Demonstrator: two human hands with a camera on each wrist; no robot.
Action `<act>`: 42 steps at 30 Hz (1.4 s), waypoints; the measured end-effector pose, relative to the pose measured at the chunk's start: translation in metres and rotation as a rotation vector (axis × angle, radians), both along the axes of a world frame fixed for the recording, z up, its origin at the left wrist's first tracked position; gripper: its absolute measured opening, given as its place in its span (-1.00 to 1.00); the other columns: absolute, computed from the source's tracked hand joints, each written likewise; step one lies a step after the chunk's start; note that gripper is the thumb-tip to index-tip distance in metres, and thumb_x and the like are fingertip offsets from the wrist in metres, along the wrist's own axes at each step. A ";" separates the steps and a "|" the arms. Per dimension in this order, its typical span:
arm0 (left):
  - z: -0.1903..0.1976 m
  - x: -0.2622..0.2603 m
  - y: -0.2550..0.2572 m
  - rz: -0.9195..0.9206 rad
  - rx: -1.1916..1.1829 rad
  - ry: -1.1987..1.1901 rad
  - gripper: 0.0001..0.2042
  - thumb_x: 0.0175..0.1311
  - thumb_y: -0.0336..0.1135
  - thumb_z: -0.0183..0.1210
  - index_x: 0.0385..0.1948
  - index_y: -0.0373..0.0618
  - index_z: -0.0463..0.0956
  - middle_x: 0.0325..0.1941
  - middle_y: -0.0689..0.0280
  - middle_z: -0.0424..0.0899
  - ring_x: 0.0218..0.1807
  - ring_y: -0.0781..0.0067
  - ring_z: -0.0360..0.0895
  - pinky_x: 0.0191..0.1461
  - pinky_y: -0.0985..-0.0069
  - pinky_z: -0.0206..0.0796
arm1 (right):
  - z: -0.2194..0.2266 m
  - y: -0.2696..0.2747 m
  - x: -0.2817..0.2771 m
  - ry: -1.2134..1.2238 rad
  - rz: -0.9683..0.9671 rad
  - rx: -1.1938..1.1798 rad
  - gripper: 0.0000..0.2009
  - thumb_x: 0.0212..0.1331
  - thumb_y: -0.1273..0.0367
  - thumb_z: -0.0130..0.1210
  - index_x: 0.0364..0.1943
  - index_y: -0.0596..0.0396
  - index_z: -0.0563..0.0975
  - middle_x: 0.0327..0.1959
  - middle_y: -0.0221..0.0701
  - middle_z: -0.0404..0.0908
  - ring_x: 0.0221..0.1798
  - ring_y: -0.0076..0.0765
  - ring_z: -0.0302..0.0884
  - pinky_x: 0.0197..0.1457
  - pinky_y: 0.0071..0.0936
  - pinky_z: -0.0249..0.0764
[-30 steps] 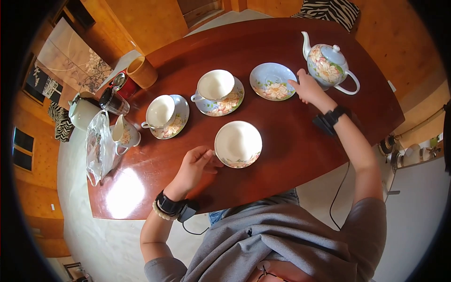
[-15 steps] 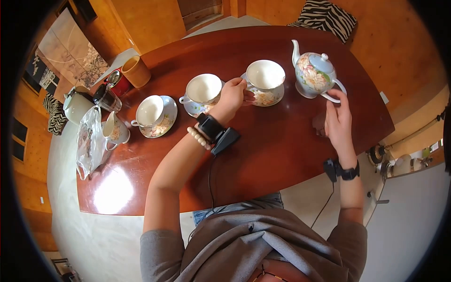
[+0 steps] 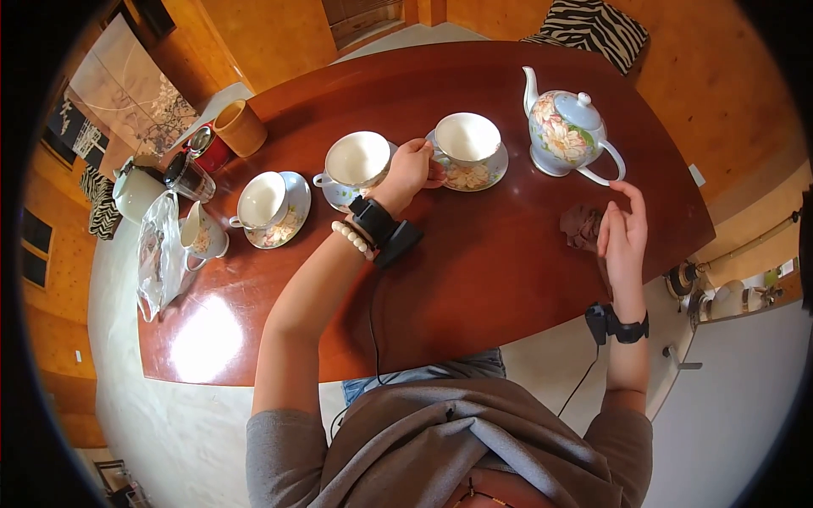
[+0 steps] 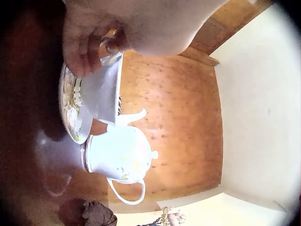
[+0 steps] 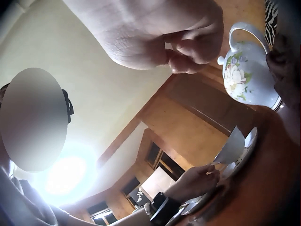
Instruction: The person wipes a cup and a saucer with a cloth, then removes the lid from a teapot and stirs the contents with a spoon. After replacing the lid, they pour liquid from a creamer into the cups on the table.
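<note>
My left hand (image 3: 412,173) pinches the handle of a white floral teacup (image 3: 468,138), which sits on a blue flowered saucer (image 3: 484,175). In the left wrist view, those fingers curl at the handle beside the cup's wall (image 4: 106,89). Over at the right, my right hand (image 3: 625,235) has its index fingertip close to the handle of the flowered teapot (image 3: 562,135), its other fingers loosely bent and holding nothing. A crumpled brown cloth (image 3: 579,227) lies just left of that hand.
Two more teacups, a middle one (image 3: 359,157) and a left one (image 3: 262,200), sit on saucers. Farther left are a creamer (image 3: 203,234), a plastic bag (image 3: 157,262), a dark glass jar (image 3: 190,179), a red tin (image 3: 213,151), a wooden cup (image 3: 240,129) and a pale green pot (image 3: 137,195).
The teacup in my left hand has moved from near the front onto the bare right saucer. My right hand left that saucer's edge, came to the teapot handle, then drew slightly down.
</note>
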State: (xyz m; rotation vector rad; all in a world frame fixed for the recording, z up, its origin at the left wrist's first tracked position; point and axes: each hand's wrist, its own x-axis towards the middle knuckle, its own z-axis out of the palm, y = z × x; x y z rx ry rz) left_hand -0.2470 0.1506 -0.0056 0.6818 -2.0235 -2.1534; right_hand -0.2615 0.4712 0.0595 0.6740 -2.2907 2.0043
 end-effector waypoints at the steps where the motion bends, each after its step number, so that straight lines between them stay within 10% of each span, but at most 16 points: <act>1: 0.001 0.002 0.002 0.004 -0.048 -0.004 -0.70 0.39 -0.16 -0.20 -0.11 -0.19 0.37 -0.46 0.27 0.51 -0.43 0.43 0.52 -0.30 0.46 0.45 | -0.003 0.002 -0.010 0.041 -0.045 -0.007 -0.77 0.28 0.49 -0.22 0.01 0.12 0.31 -0.67 -0.58 0.24 -0.65 -0.78 0.11 -0.58 -0.77 0.06; 8: 0.013 0.009 0.009 -0.072 -0.415 -0.040 -0.53 0.38 -0.03 -0.21 -0.01 -0.37 0.08 -0.56 0.04 0.51 -0.58 0.31 0.52 -0.56 0.47 0.38 | -0.010 0.022 -0.092 0.409 -0.380 0.249 -0.77 0.26 0.29 -0.02 -0.15 0.16 0.44 -0.30 -0.52 0.40 -0.20 -0.61 0.29 -0.08 -0.63 0.23; 11: 0.017 0.017 0.018 -0.067 -0.505 0.039 -0.47 0.37 0.00 -0.19 0.00 -0.39 -0.05 -0.64 0.04 0.47 -0.60 0.27 0.51 -0.61 0.43 0.34 | -0.009 0.025 -0.118 0.005 -0.105 0.251 -0.73 0.29 0.22 -0.06 -0.14 0.13 0.45 -0.20 -0.44 0.46 -0.06 -0.55 0.30 0.07 -0.61 0.19; 15: 0.033 0.043 0.030 -0.159 -0.481 0.098 -0.53 0.41 0.01 -0.27 0.04 -0.26 -0.01 -0.64 0.22 0.44 -0.63 0.44 0.45 -0.52 0.51 0.37 | -0.004 0.017 -0.140 -0.221 0.097 0.275 -0.70 0.28 0.16 -0.05 -0.38 0.13 0.48 -0.55 -0.47 0.45 -0.34 -0.54 0.42 -0.14 -0.62 0.32; 21: 0.057 0.080 0.038 -0.334 -0.337 0.158 -0.59 0.43 0.00 -0.32 -0.01 -0.19 0.18 -0.59 0.28 0.46 -0.51 0.50 0.48 -0.40 0.56 0.39 | -0.010 0.007 -0.142 -0.381 0.126 -0.050 -0.69 0.19 0.18 0.08 -0.59 0.04 0.39 -0.83 -0.67 0.13 -0.76 -0.69 0.07 -0.55 -0.66 0.10; 31: 0.067 0.121 0.030 -0.460 -0.209 0.270 -0.60 0.45 -0.05 -0.37 -0.16 -0.19 0.34 -0.57 0.32 0.47 -0.41 0.53 0.47 -0.29 0.54 0.38 | -0.013 -0.021 -0.105 -0.142 -0.185 -0.279 -0.73 0.15 0.31 0.14 -0.63 0.07 0.39 -0.74 -0.68 0.16 -0.73 -0.76 -0.04 -0.66 -0.68 -0.15; 41: 0.068 0.214 0.002 -0.388 -0.304 0.227 -0.60 0.41 -0.08 -0.27 -0.36 -0.25 0.42 -0.57 0.25 0.50 -0.43 0.36 0.47 -0.26 0.42 0.31 | 0.122 -0.041 0.011 -0.147 -0.249 -0.434 -0.78 0.30 0.36 -0.06 -0.53 0.10 0.38 -0.73 -0.61 0.19 -0.69 -0.77 0.02 -0.54 -0.77 0.07; 42: 0.069 0.227 -0.002 -0.332 -0.351 0.233 -0.61 0.41 -0.10 -0.25 -0.35 -0.25 0.42 -0.55 0.24 0.50 -0.42 0.35 0.47 -0.25 0.43 0.32 | 0.127 -0.036 0.012 -0.199 0.009 -0.396 -0.77 0.30 0.36 -0.07 -0.53 0.10 0.37 -0.75 -0.61 0.17 -0.70 -0.77 0.02 -0.51 -0.77 0.11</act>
